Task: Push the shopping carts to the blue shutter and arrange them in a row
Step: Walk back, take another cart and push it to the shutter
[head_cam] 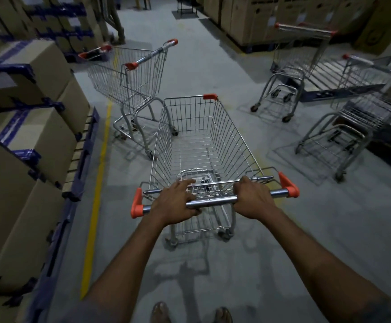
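A dim warehouse aisle runs ahead, its grey floor (201,66) marked by a yellow line (96,194) along the left. Stacked boxes (26,73) on blue pallets (82,159) wall in the left side, and more boxes stand at the far right. No blue shutter shows here, so the goal lies somewhere out of view. Several carts stand about. The right carts (357,108) sit well off to that side, perhaps partly nested, though gloom and blur make that hard to tell. A loose cart (129,78) stands ahead on the left, angled across the lane. The held cart (189,113) is in the middle, straight before the person and empty, its front left corner just beside the loose cart's frame. Its handle (213,201), capped in orange, is clamped by both hands, set apart: the left hand (173,203) holds it toward the left end with the thumb under the bar, and the right hand (252,199) curls round it toward the right end. The task looks early, with the carts scattered and none in a row. The likeliest trouble is a straight push driving that front corner into the loose cart, locking wire or wheels and shoving it toward the pallets. Uneven pressure from the two hands could also swing the castors and send the held cart off line.
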The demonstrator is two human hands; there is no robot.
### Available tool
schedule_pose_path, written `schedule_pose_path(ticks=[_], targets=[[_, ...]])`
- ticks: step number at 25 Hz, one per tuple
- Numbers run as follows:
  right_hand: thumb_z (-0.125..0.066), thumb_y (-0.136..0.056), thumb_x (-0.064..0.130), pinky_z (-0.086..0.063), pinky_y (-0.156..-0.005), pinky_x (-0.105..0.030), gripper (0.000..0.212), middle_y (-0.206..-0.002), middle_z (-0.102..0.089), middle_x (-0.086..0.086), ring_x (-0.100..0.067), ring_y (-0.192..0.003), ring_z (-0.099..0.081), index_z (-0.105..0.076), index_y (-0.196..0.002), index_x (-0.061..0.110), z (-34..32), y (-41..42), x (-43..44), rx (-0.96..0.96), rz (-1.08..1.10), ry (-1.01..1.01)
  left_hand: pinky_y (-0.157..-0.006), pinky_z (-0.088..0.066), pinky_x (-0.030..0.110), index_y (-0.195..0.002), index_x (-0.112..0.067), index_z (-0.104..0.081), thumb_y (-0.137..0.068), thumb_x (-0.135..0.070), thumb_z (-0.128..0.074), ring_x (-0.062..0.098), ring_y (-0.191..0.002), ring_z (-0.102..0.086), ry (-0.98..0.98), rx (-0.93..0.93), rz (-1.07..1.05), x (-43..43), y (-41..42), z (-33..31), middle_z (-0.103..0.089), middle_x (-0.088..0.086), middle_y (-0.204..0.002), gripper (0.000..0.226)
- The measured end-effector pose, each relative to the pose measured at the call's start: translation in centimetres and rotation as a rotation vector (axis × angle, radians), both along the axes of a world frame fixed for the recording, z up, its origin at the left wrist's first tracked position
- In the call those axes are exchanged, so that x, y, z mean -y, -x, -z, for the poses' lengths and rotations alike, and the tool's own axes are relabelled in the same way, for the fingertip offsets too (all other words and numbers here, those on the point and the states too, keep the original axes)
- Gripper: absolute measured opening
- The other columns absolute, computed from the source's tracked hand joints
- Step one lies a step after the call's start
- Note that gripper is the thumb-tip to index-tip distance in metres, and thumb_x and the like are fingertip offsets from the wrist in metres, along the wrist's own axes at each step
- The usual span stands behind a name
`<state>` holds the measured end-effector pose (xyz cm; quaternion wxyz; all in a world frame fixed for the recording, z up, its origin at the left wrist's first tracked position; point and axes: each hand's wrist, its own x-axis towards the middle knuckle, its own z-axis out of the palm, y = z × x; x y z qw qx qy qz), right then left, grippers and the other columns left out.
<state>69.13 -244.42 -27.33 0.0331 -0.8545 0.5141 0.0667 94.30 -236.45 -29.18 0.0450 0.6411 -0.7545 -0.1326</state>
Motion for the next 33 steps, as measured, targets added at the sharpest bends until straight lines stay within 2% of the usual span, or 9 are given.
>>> schedule_pose_path(ticks=[7,12,14,18,20,22,25,29,33], targets=[[-0.065,-0.069,0.043,-0.054,-0.072,-0.040,0.033,-0.126,-0.047,0.003,-0.028,-0.082,-0.066,-0.066,-0.098,0.028,0.1,4.1,-5.2,0.058,0.140,-0.013,-0.100,-0.049,0.042,-0.096,-0.032,-0.075,-0.081,-0.064,-0.063,0.017,-0.137,-0.046,-0.014,-0.059,0.136,-2.2,2.8,-0.1,-0.038,-0.007,-0.160,0.037],[-0.063,-0.073,0.048,-0.051,-0.086,-0.039,0.040,-0.150,-0.045,0.008,-0.025,-0.106,-0.067,-0.070,-0.109,0.032,-0.4,4.5,-11.0,0.035,0.257,-0.084,-0.103,-0.047,0.042,-0.100,-0.031,-0.073,-0.074,-0.073,-0.057,0.014,-0.141,-0.040,-0.110,-0.058,0.267,-3.7,2.7,-0.3,-0.033,-0.012,-0.162,0.051],[-0.064,-0.073,0.052,-0.051,-0.089,-0.041,0.051,-0.145,-0.050,0.007,-0.025,-0.107,-0.066,-0.062,-0.120,0.034,-0.6,4.8,-13.4,0.088,0.331,-0.107,-0.106,-0.045,0.043,-0.113,-0.035,-0.067,-0.072,-0.073,-0.061,0.016,-0.141,-0.040,-0.137,-0.079,0.311,-4.2,2.9,-0.6,-0.034,-0.011,-0.161,0.056],[-0.069,-0.069,0.055,-0.050,-0.086,-0.044,0.095,-0.138,-0.056,-0.005,-0.033,-0.103,-0.065,-0.023,-0.148,0.030,-0.4,6.0,-18.5,0.238,0.479,-0.123,-0.111,-0.041,0.045,-0.156,-0.037,-0.028,-0.072,-0.073,-0.069,0.022,-0.141,-0.042,-0.182,-0.107,0.349,-5.8,4.4,-0.7,-0.039,-0.003,-0.160,0.100],[-0.067,-0.070,0.060,-0.049,-0.094,-0.047,0.106,-0.145,-0.050,-0.008,-0.034,-0.118,-0.057,-0.014,-0.156,0.029,-0.1,6.9,-20.8,0.166,0.530,-0.125,-0.116,-0.035,0.046,-0.159,-0.034,-0.022,-0.073,-0.076,-0.067,0.022,-0.147,-0.035,-0.191,-0.063,0.411,-6.7,5.9,-0.8,-0.032,-0.003,-0.163,0.106],[-0.061,-0.073,0.068,-0.035,-0.111,-0.056,0.104,-0.159,-0.034,-0.007,-0.034,-0.143,-0.031,-0.020,-0.158,0.027,0.3,8.6,-22.6,0.027,0.536,-0.121,-0.120,-0.029,0.046,-0.160,-0.031,-0.021,-0.075,-0.082,-0.063,0.021,-0.151,-0.028,-0.212,-0.036,0.481,-7.8,7.9,-1.2,-0.026,-0.005,-0.166,0.108],[-0.053,-0.074,0.084,-0.021,-0.119,-0.055,0.110,-0.167,-0.021,-0.005,-0.028,-0.153,-0.014,-0.018,-0.160,0.025,0.3,12.2,-25.7,0.035,0.566,-0.197,-0.120,-0.029,0.047,-0.159,-0.032,-0.025,-0.070,-0.095,-0.051,0.019,-0.150,-0.027,-0.240,-0.064,0.533,-10.0,11.3,-2.0,-0.026,-0.006,-0.166,0.111],[-0.056,-0.074,0.084,-0.037,-0.113,-0.049,0.103,-0.160,-0.034,-0.004,-0.026,-0.145,-0.034,-0.033,-0.154,0.024,0.1,15.8,-30.8,0.167,0.654,-0.103,-0.112,-0.040,0.046,-0.144,-0.037,-0.051,-0.073,-0.097,-0.040,0.015,-0.144,-0.036,-0.012,0.019,0.657,-12.9,15.7,-1.4,-0.035,-0.012,-0.160,0.094],[-0.065,-0.073,0.065,-0.052,-0.085,-0.041,0.064,-0.118,-0.059,-0.004,-0.025,-0.106,-0.059,-0.059,-0.119,0.022,0.7,17.7,-35.0,0.170,0.799,0.131,-0.089,-0.052,0.038,-0.120,-0.036,-0.063,-0.083,-0.083,-0.048,0.016,-0.118,-0.055,0.182,0.078,0.775,-14.6,19.8,-0.2,-0.055,-0.009,-0.133,0.061]])
